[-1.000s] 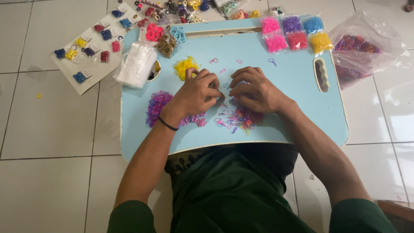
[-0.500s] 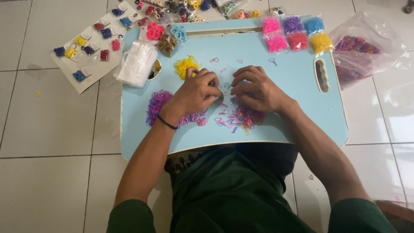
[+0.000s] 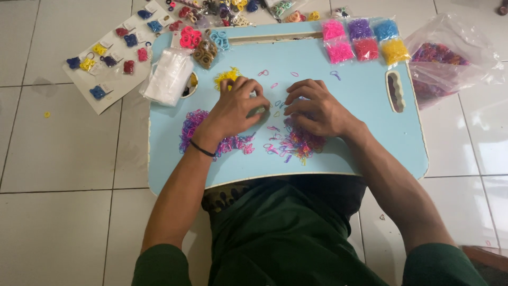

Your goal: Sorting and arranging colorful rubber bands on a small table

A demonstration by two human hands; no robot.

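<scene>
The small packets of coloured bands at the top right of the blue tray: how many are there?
6, in two rows on the blue tray. Back row: pink packet, purple packet, blue packet. Front row: second pink packet, red packet, yellow packet. None looks hidden.

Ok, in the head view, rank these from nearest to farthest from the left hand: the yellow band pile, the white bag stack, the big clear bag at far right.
From the left hand:
1. Yellow band pile, at the fingertips, toward the desk's far edge.
2. White bag stack, on the desk's left edge.
3. Big clear bag, on the floor beyond the right hand.
</scene>
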